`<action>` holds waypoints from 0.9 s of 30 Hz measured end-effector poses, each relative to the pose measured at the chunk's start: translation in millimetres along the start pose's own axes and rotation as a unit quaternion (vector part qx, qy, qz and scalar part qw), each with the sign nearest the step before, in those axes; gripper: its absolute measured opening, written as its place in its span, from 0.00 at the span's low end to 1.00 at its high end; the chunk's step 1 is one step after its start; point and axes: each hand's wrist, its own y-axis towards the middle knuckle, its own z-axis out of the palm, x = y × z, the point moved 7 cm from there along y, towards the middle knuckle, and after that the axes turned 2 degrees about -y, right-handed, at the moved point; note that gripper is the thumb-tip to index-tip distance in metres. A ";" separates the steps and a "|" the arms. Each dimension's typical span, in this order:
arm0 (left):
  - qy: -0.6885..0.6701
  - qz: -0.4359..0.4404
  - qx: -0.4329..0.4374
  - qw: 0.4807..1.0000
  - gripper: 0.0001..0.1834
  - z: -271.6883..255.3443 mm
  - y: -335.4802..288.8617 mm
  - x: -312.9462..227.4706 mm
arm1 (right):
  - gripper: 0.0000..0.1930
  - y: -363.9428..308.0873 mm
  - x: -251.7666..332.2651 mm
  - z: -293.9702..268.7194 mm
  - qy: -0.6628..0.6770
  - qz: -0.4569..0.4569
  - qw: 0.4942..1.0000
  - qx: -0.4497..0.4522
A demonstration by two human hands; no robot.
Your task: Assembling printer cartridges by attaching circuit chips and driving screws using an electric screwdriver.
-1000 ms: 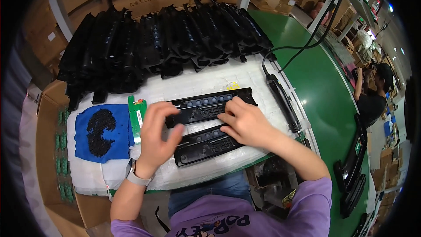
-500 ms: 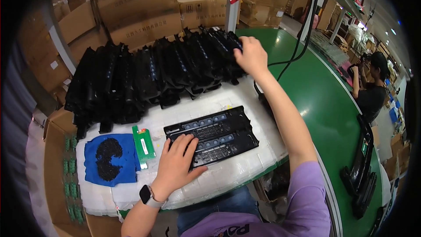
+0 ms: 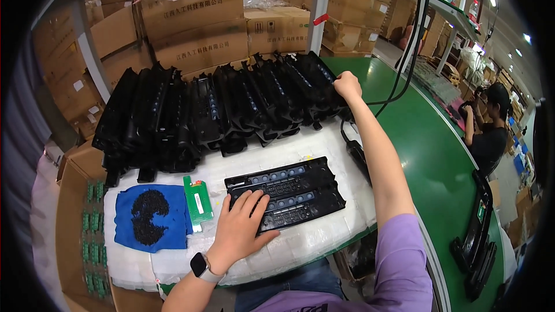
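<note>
Two long black plastic panels [image 3: 312,196] lie side by side on the white padded surface, each with a row of round bluish inserts. My left hand [image 3: 241,225] rests on their left end, fingers spread, thumb along the near edge. Further back stands a packed row of similar black plastic panels [image 3: 208,112]. At its right end my right hand [image 3: 348,86] is closed, its fingertips against the edge of the last panel [image 3: 315,72]; the grip itself is partly hidden.
On the left lie a blue cloth [image 3: 180,222] with small black pieces [image 3: 151,228] and a green circuit board [image 3: 199,205]. A corded dark handle [image 3: 357,155] sits under my right forearm. Cardboard boxes [image 3: 193,17] stand behind; a person [image 3: 491,121] is at the far right.
My right hand has closed its fingers at the right end of the row. My left hand stays on the two panels. The whole view has shifted slightly, so everything sits lower.
</note>
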 end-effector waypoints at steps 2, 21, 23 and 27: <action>0.000 0.000 0.000 1.000 0.39 0.9 1.7 -1.1 | 0.13 -2.8 1.1 -9.6 0.010 -0.001 1.000 -0.028; -0.154 -0.089 -0.316 0.932 0.30 -51.7 -12.6 47.7 | 0.11 -253.2 33.0 -60.3 0.194 -0.426 0.820 0.329; -0.210 -0.088 -0.367 0.902 0.27 -61.4 -18.6 46.8 | 0.11 -289.4 37.5 -52.5 0.145 -0.525 0.781 0.307; -0.218 0.078 -0.096 0.968 0.26 -26.7 6.3 -3.0 | 0.10 -319.1 50.2 -44.2 0.074 -0.573 0.776 0.253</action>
